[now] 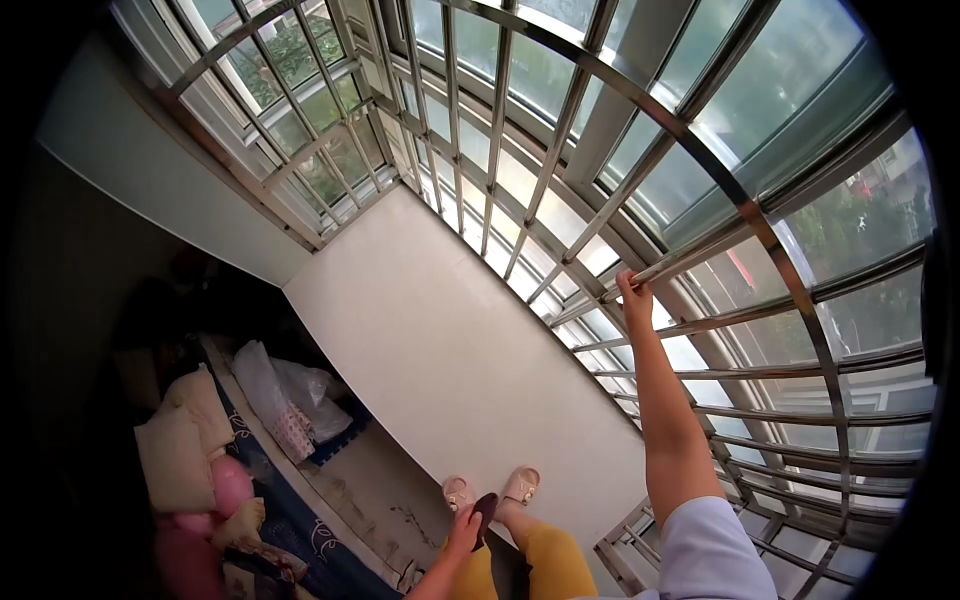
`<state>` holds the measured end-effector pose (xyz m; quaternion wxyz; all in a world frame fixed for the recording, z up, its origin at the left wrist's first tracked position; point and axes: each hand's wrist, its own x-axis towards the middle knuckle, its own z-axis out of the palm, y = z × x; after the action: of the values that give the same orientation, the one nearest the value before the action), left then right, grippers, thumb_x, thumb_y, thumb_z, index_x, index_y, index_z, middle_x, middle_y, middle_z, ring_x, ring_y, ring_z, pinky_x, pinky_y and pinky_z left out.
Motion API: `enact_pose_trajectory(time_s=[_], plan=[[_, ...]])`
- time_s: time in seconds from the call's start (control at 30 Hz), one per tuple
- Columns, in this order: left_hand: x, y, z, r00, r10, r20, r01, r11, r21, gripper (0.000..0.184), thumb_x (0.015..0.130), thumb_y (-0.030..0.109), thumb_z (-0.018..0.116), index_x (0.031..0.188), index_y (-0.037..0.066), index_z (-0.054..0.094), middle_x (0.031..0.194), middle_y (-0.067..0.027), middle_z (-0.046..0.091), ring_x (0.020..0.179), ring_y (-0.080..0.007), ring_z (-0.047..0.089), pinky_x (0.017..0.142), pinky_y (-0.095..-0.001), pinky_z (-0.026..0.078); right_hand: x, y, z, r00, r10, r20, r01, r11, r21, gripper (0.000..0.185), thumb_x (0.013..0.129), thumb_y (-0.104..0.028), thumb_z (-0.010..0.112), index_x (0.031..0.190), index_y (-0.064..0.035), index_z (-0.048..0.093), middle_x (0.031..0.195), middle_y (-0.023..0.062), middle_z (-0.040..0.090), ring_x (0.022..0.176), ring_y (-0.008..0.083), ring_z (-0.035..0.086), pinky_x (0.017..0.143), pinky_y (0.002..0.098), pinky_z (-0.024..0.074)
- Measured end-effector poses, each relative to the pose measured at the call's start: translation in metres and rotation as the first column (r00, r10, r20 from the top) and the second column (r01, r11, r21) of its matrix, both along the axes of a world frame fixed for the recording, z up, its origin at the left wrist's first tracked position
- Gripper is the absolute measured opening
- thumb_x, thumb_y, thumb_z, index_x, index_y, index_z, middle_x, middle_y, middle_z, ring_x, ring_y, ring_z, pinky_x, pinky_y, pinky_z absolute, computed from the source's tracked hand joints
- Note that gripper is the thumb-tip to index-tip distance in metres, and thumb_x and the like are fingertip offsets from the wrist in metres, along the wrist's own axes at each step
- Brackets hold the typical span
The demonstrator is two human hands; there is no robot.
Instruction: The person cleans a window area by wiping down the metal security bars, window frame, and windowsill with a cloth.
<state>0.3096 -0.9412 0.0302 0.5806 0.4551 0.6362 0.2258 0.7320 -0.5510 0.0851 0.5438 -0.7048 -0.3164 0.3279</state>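
My right hand [634,297] is closed around a metal bar [690,250] of the window grille, with the arm stretched up and forward. Low in the view, my left hand [465,530] holds a dark, flat, rounded object [485,512]; what it is I cannot make out. Beneath me, my feet in pink sandals [522,485] stand on a white flat surface [450,330] beside the grille. Yellow trousers [555,565] cover my legs.
The white surface ends at a drop on the left. Below lie cream cushions [180,435], a pink round item [231,484], clear plastic bags [290,385] and dark blue patterned cloth [300,530]. Metal bars run along the windows at the right and top left.
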Motion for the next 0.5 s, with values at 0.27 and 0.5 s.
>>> enact_pose_trajectory(time_s=[0.27,0.5], plan=[[-0.156,-0.028,0.096,0.804,0.239,-0.544,-0.52,0.727,-0.449,0.026,0.09,0.023,0.054,0.096,-0.002,0.058,0.084,-0.0116,0.055,0.078,-0.0248,0.054,0.072,-0.0363,0.043,-0.062,-0.241,0.039,0.765,0.631,-0.129,-0.603,0.63,-0.49,0.039,0.083,-0.023,0.062,0.119,-0.0093,0.057,0.101,0.0111,0.067,0.095,0.022,0.063,0.085,0.0325,0.0486],[-0.175,-0.045,0.107,0.65,0.259,-0.715,-0.46,0.883,-0.098,0.037,0.092,0.027,0.049,0.114,-0.002,0.05,0.108,-0.0178,0.052,0.1,-0.0323,0.05,0.086,-0.0388,0.04,-0.049,-0.54,0.047,0.429,0.801,-0.418,-0.594,-0.099,-0.799,0.039,0.084,-0.033,0.06,0.12,-0.0178,0.059,0.098,0.0061,0.068,0.088,0.0205,0.065,0.083,0.0326,0.0487]])
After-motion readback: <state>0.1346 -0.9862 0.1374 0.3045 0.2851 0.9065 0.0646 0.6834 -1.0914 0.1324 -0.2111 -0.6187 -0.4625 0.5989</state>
